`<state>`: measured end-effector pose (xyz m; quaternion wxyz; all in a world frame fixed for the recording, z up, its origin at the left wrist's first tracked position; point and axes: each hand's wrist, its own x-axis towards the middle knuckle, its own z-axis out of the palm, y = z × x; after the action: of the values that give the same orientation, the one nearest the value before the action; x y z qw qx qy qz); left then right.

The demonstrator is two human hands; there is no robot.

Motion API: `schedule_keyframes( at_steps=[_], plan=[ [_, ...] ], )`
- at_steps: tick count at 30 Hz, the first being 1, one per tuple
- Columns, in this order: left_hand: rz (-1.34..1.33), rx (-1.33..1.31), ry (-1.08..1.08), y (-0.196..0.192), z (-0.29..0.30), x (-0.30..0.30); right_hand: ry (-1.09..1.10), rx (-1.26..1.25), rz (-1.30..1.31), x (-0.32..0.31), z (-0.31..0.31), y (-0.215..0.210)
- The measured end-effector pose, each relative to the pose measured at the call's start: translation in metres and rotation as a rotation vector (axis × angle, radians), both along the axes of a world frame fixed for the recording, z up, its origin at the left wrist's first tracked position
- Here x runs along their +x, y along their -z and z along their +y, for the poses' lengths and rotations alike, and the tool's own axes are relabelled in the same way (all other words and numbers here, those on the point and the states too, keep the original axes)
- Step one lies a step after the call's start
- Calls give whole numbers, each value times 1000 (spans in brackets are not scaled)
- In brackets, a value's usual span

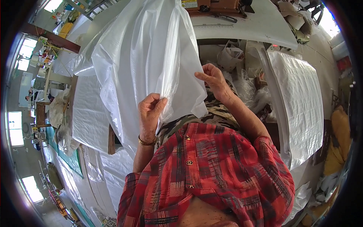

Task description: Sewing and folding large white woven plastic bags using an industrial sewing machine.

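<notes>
A large translucent white plastic sheet (124, 56) hangs in long folds from the worktable toward my lap. My left hand (150, 109) is closed, thumb against fingers, on a gathered fold of it near the lower end. Farther right and a little higher, my right hand (214, 80) pinches the sheet's right edge between thumb and fingers. Between the hands, a flat single layer of the sheet spreads out. The sheet's far end runs up beside a brown machine (217, 9) on the table and leaves the picture at the top.
A pale worktable (261, 28) with ruler marks carries a dark hand tool (227, 17). White woven sheets (298, 102) are stacked at the right; another white sheet (89, 113) drapes at the left. Crumpled clear plastic (244, 89) lies under the table. Yellow sacks (338, 136) stand far right.
</notes>
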<state>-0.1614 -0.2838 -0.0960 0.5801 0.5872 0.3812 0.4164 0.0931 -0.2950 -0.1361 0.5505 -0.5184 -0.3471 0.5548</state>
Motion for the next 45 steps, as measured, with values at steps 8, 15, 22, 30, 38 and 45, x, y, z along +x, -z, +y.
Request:
schedule_keyframes(
  at_steps=[8,15,22,30,38,45],
  plan=[
    [26,-8,13,-2,1,-1,107,262,-686,10,24,-29],
    [32,13,-11,1,1,1,482,538,-1179,24,99,-49],
    [-16,-13,-29,-1,-1,3,324,314,-1040,25,118,-42],
    [-27,-37,-8,4,1,1,147,343,-170,16,57,-23],
    [2,-13,10,3,1,6,150,282,-263,-14,15,11],
    [141,78,34,1,-1,12,201,237,-518,-28,0,23]
  ],
)
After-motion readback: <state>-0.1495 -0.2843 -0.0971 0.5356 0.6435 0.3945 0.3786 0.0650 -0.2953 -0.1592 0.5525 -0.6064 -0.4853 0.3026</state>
